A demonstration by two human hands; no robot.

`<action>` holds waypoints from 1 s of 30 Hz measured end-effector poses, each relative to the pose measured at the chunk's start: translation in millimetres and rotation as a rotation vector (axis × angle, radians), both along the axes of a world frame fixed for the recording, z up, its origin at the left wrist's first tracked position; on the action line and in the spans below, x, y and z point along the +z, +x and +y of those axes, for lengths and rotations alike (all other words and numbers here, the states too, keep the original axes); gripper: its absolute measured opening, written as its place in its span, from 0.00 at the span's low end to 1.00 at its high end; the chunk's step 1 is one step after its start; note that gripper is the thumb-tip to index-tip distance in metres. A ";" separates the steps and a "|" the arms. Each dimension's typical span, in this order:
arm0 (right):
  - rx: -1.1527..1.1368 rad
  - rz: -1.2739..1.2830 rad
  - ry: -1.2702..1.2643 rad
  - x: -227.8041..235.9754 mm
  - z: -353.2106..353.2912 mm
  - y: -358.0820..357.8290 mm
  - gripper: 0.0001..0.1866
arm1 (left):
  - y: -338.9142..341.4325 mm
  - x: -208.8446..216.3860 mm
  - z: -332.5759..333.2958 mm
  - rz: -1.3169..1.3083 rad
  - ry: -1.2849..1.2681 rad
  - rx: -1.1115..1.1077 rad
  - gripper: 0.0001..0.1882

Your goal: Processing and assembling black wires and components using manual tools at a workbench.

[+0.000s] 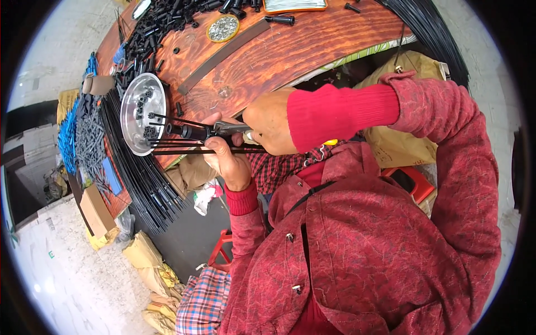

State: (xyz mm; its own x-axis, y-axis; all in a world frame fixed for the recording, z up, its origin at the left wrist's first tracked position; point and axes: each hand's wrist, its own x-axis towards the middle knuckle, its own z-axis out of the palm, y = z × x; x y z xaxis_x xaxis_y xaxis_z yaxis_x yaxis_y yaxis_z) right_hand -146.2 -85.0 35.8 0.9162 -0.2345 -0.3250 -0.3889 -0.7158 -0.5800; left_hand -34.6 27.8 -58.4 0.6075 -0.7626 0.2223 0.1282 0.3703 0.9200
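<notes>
My left hand [228, 162] is closed around a black cylindrical fitting [192, 132] with several thin black rods [170, 146] running out beside it. My right hand [271, 120] is clenched on a grey metal tool, likely pliers [230, 128], whose jaws meet the fitting at my left fingertips. Most of the tool's handles are hidden in my fist. Just beyond the rod ends sits a clear round bowl [125, 114] with small black parts in it.
The wooden table [312, 42] carries a heap of black fittings [167, 22], a yellow-rimmed dish of small metal pieces [223, 28] and a flat dark bar [223, 57]. Bundles of black rods lie at the left [131, 156] and far right [432, 33]. A red stool [220, 251] stands below.
</notes>
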 end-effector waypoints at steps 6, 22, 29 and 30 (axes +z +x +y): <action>-0.138 0.116 0.426 -0.8 -7.4 -6.5 0.13 | 0.5 1.4 3.8 0.044 -0.029 0.009 0.31; -0.025 0.046 0.252 -5.5 -11.2 -5.7 0.13 | 1.3 1.7 2.9 0.010 -0.070 -0.084 0.29; -0.050 0.195 0.349 18.4 -13.6 -8.0 0.15 | -3.3 -2.4 3.7 -0.023 0.004 -0.021 0.28; -0.043 0.199 0.334 18.8 -14.0 -6.7 0.15 | -2.6 -3.1 2.6 -0.007 -0.003 -0.018 0.28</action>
